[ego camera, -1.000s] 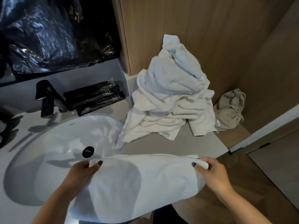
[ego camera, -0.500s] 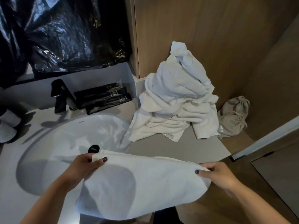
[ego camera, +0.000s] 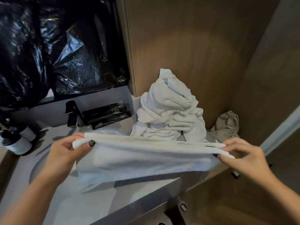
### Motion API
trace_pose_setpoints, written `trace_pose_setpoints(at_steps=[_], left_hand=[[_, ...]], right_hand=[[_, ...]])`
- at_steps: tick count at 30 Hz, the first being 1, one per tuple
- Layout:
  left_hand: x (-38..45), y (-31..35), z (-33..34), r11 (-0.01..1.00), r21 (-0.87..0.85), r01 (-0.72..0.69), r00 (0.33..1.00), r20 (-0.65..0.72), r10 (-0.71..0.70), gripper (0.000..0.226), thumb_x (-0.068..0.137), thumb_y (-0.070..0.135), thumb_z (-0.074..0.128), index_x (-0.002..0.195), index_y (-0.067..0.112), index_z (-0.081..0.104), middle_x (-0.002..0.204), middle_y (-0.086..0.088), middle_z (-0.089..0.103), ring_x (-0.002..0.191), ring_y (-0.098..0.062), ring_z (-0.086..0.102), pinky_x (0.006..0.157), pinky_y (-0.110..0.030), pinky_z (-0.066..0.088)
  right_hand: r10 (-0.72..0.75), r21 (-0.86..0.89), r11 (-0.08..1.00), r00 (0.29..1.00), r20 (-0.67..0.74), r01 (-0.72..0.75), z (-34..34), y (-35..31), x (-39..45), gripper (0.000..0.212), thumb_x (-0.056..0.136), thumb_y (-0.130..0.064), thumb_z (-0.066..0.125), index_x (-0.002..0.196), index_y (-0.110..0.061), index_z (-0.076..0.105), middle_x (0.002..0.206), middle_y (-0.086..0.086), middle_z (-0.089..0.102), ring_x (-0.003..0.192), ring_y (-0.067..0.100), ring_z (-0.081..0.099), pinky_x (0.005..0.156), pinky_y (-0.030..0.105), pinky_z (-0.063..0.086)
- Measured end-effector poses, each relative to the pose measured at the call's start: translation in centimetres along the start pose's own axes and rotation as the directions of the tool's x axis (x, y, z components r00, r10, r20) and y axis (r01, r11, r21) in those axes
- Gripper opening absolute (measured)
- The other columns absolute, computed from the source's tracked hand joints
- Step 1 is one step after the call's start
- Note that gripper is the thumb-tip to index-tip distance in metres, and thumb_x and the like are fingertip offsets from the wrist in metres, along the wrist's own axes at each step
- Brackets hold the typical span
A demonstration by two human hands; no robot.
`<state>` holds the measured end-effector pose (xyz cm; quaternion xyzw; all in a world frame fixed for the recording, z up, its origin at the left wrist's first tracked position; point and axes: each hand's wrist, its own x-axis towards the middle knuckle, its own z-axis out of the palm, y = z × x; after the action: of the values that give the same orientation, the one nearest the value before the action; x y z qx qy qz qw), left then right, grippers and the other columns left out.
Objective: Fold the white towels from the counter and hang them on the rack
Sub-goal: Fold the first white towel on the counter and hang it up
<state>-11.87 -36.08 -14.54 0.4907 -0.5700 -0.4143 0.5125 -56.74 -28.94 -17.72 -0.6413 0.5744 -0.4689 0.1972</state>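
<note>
The left hand (ego camera: 65,152) and right hand (ego camera: 241,153) each pinched one end of a white towel (ego camera: 142,158), stretching it level above the worktop (ego camera: 100,207), probably so its doubled upper edges would line up for a fold. It hung clear of the surface, its lower part sagging. Behind it the unfolded towel pile (ego camera: 170,114) leaned against the wooden wall. No rack was in view.
</note>
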Motion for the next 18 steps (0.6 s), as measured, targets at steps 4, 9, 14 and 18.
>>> trace_pose_setpoints(at_steps=[4,9,14,18], left_hand=[[-1.7,0.6,1.5,0.984,-0.176,-0.028,0.997,-0.081,0.013,0.017,0.069,0.030,0.085,0.068,0.016,0.075,0.075,0.007,0.068,0.066,-0.007,0.064,0.059,-0.016,0.052],[-4.3,0.5,3.3,0.993,-0.113,0.043,0.994,-0.100,-0.055,0.045,0.058,0.051,0.089,0.072,0.014,0.068,0.073,-0.003,0.064,0.059,-0.012,0.059,0.052,-0.019,0.049],[-6.3,-1.9,4.0,0.975,0.145,0.170,0.967,-0.216,-0.137,0.020,0.088,0.028,0.070,0.081,0.010,0.063,0.071,-0.022,0.060,0.057,-0.026,0.054,0.048,-0.027,0.042],[-6.9,-5.0,4.8,0.906,0.293,0.305,0.939,-0.252,-0.234,0.025,0.090,0.034,0.067,0.083,0.011,0.061,0.071,-0.018,0.062,0.058,-0.029,0.055,0.051,-0.029,0.042]], right_hand=[[0.042,0.143,0.990,0.984,-0.171,-0.017,-0.8,-1.1,-0.4,0.040,0.069,0.018,0.074,0.059,-0.021,0.067,0.082,-0.008,0.067,0.080,0.013,0.063,0.069,0.015,0.049],[0.217,0.264,0.946,0.972,-0.089,-0.187,-1.4,0.1,-0.9,0.041,0.075,0.016,0.069,0.059,-0.021,0.064,0.076,-0.003,0.066,0.076,0.014,0.060,0.065,0.020,0.049],[0.347,0.241,0.903,0.935,0.079,-0.355,-1.0,1.2,0.4,0.013,0.079,0.007,0.070,0.074,-0.003,0.062,0.081,0.008,0.064,0.078,0.019,0.058,0.068,0.031,0.045],[0.413,0.136,0.882,0.878,0.243,-0.452,1.2,3.5,3.6,0.016,0.078,0.005,0.072,0.092,-0.003,0.068,0.093,0.012,0.068,0.088,0.027,0.063,0.076,0.037,0.051]])
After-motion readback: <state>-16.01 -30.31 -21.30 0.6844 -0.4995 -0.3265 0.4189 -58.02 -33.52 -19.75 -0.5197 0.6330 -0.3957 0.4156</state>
